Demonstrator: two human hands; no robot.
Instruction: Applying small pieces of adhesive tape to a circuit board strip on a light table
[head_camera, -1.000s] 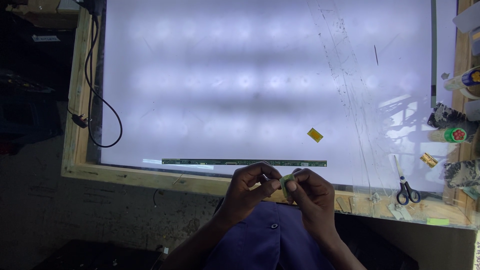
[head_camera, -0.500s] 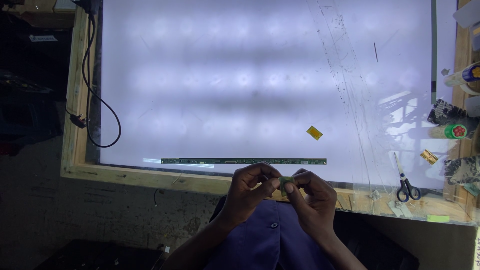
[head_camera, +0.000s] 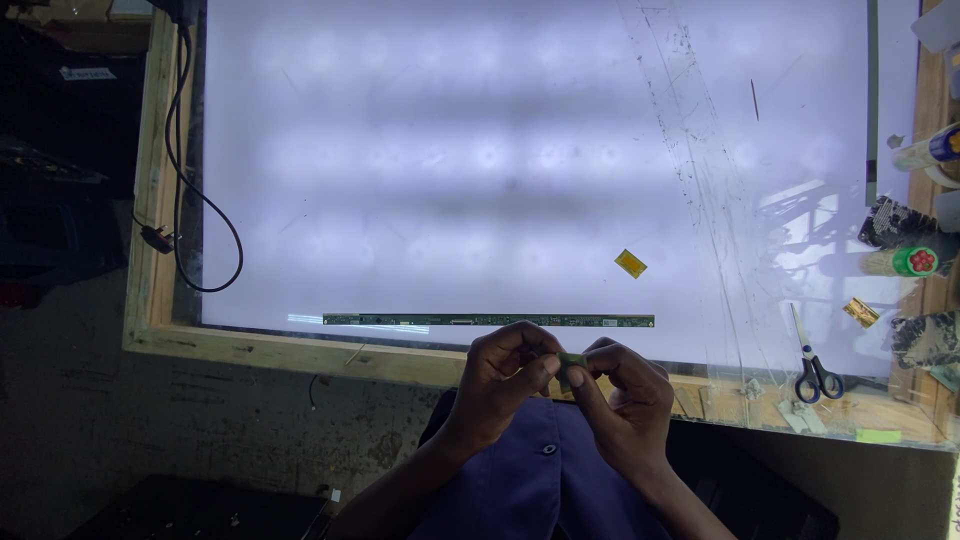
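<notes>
My left hand (head_camera: 505, 378) and my right hand (head_camera: 625, 395) meet in front of my chest, at the near wooden edge of a lit white panel (head_camera: 480, 170). Both pinch a small greenish piece (head_camera: 571, 361) between thumbs and fingertips; most of it is hidden by my fingers. Just beyond my hands, a long thin green circuit strip (head_camera: 488, 320) lies on the panel along its near edge. A small yellow flat piece (head_camera: 630, 263) lies on the panel to the right of the strip.
A wooden frame (head_camera: 150, 200) surrounds the panel, with a black cable and plug (head_camera: 170, 235) on its left. Scissors (head_camera: 812, 365) lie at the near right. Bottles, a green-capped tube (head_camera: 910, 262) and small parts crowd the right edge.
My hands stay together on the small piece, the fingers shifting slightly. Nothing else on the panel has moved.
</notes>
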